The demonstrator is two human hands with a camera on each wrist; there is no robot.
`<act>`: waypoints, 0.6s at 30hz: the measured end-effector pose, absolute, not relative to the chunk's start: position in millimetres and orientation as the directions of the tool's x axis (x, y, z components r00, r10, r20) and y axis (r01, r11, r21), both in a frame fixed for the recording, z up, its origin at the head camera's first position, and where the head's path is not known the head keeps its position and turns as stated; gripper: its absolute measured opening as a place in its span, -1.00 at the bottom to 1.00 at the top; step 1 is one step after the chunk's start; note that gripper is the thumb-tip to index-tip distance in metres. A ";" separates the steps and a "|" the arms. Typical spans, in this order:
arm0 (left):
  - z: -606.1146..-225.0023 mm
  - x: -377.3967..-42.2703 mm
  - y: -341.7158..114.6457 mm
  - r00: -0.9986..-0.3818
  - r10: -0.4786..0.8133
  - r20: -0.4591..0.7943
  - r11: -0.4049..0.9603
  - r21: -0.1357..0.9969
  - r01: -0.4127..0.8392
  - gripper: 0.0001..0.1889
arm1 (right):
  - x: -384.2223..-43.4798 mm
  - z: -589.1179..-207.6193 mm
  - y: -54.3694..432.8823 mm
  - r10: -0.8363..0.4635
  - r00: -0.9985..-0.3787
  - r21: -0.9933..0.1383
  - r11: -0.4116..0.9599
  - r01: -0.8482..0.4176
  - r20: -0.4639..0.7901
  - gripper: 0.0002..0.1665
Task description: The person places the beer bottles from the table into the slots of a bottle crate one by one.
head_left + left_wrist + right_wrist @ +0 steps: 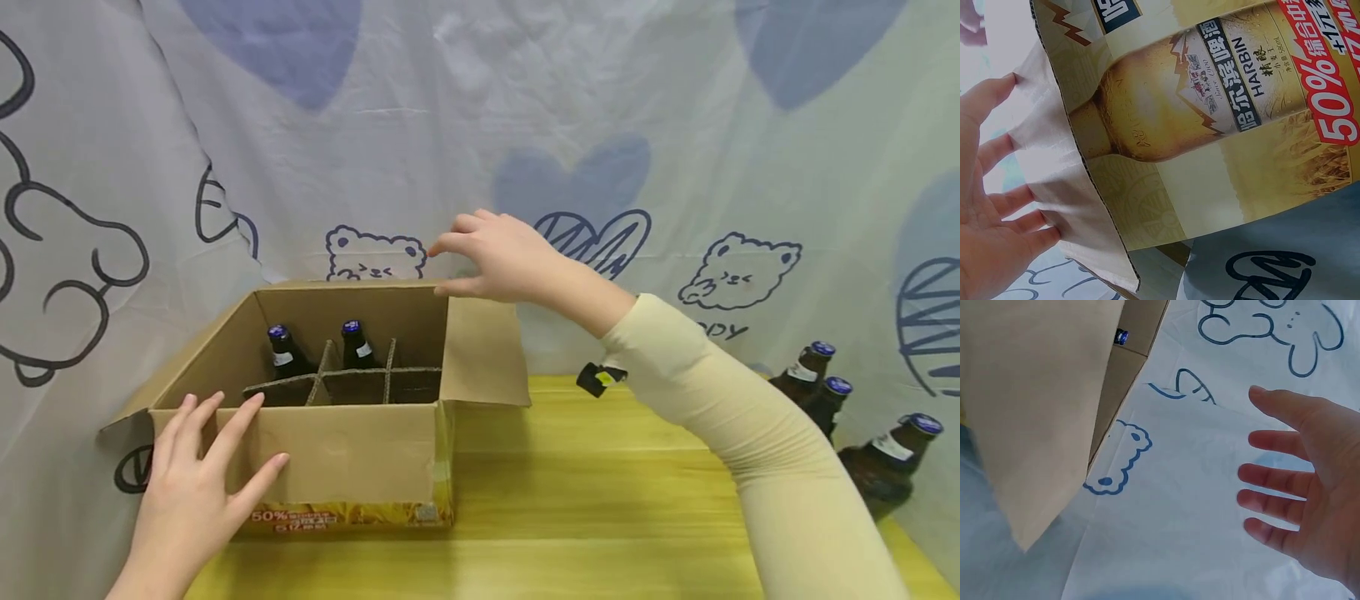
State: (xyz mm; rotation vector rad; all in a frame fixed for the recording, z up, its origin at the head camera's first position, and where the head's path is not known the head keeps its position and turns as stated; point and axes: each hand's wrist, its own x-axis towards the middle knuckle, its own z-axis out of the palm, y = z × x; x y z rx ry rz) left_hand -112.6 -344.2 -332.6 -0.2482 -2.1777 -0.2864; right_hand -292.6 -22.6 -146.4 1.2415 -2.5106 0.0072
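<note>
An opened cardboard beer box (352, 454) stands on the table at left, its printed side filling much of the left wrist view. Two dark bottles (281, 357) with blue caps stand in back compartments of its cardboard divider (351, 387). My left hand (187, 487) rests spread fingers on the near flap (1075, 187). Over the box's far right corner is my right hand (506, 257), fingers extended and nothing held. In the right wrist view its fingers are apart from the right flap (1035, 419), which sticks outward.
Several brown bottles (888, 467) with blue caps stand at the table's right end, partly behind my right sleeve (757, 450). A patterned white cloth (450, 125) hangs behind and beside the yellow wood-grain table (600, 500).
</note>
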 end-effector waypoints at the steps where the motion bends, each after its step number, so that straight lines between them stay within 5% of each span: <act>1: -332.4 -112.7 -343.9 -0.580 0.072 0.812 0.953 0.116 0.280 -0.21 | -289.2 -147.6 -15.5 -0.771 -0.562 0.132 0.617 -0.776 0.299 -0.44; 18: -330.5 -111.4 -339.6 -0.623 0.058 0.780 0.951 0.147 0.273 -0.16 | -234.9 -184.4 132.6 -0.629 -0.743 -0.174 0.724 -0.667 0.229 -0.45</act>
